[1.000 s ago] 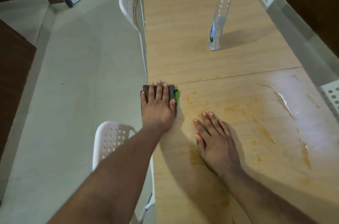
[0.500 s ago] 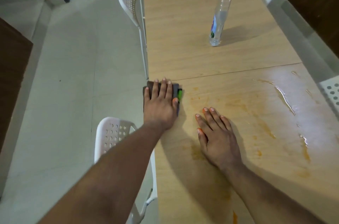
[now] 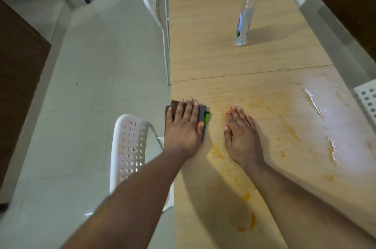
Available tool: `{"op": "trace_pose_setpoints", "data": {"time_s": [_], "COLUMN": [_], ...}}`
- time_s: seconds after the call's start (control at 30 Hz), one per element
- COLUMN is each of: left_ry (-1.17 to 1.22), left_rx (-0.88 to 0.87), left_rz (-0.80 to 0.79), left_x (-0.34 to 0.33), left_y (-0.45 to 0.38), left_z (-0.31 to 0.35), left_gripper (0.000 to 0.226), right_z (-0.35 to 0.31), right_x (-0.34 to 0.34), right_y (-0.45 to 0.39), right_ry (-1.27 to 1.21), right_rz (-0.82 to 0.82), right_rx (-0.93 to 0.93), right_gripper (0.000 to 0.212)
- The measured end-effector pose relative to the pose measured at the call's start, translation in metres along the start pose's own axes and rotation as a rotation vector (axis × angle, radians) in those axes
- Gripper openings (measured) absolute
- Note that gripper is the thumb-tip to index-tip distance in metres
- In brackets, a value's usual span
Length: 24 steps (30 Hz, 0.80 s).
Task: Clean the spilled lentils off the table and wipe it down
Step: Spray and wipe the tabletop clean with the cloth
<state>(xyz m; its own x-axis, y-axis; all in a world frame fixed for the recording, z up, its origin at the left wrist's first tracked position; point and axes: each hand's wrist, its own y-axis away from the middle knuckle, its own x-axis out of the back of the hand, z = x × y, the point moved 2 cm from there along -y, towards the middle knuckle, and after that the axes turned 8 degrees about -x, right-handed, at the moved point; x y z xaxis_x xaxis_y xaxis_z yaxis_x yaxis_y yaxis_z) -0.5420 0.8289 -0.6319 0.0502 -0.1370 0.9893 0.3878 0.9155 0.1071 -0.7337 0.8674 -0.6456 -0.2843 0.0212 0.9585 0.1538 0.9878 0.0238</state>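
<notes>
Head view looks down on a long wooden desk (image 3: 223, 61). Nearest, orange smears (image 3: 252, 223) streak its front part. Beyond them the right hand (image 3: 243, 138) lies flat on the wood, palm down, fingers (image 3: 234, 115) straight and close together, pointing away and holding nothing. Just left of it the left hand (image 3: 183, 128) presses flat on a dark sponge (image 3: 202, 113) with a green edge, at the desk's left rim. Its fingers are straight and slightly spread over the sponge, thumb along the right side. The sponge's long axis seems to run across the desk, left to right, though the hand hides most of it. A wet, glossy streak (image 3: 313, 101) and more orange marks lie to the right. Well beyond a seam in the desk, a clear spray bottle (image 3: 246, 12) with a blue top stands upright. White perforated chairs (image 3: 130, 147) stand alongside the desk.
</notes>
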Motion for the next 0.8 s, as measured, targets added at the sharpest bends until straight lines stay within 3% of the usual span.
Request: {"op": "trace_pose_setpoints", "data": {"time_s": [0.13,0.3,0.43,0.63,0.8], "left_ry": [0.004,0.022,0.046,0.051,0.043], "left_rx": [0.074,-0.025,0.018,0.209,0.058], "left_rz": [0.002,0.046,-0.039,0.014,0.069], "left_x": [-0.005,-0.021,-0.020,-0.014,-0.028], "left_y": [-0.030,0.071,0.129,0.064,0.112], "left_z": [0.011,0.073,0.056,0.030,0.096], "left_gripper": [0.070,0.069,0.070,0.070,0.070], "right_z": [0.007,0.017,0.033,0.055,0.052], "right_x": [-0.004,0.002,0.011,-0.002,-0.007], "right_y": [-0.001,0.015,0.064,0.115,0.120], "right_ry": [-0.113,-0.277,-0.229,-0.107,-0.048], "right_rz": [0.041,0.065,0.055,0.110,0.115], "right_rx": [0.027,0.001,0.063,0.169,0.170], "right_gripper": [0.058,0.045,0.045,0.053,0.054]}}
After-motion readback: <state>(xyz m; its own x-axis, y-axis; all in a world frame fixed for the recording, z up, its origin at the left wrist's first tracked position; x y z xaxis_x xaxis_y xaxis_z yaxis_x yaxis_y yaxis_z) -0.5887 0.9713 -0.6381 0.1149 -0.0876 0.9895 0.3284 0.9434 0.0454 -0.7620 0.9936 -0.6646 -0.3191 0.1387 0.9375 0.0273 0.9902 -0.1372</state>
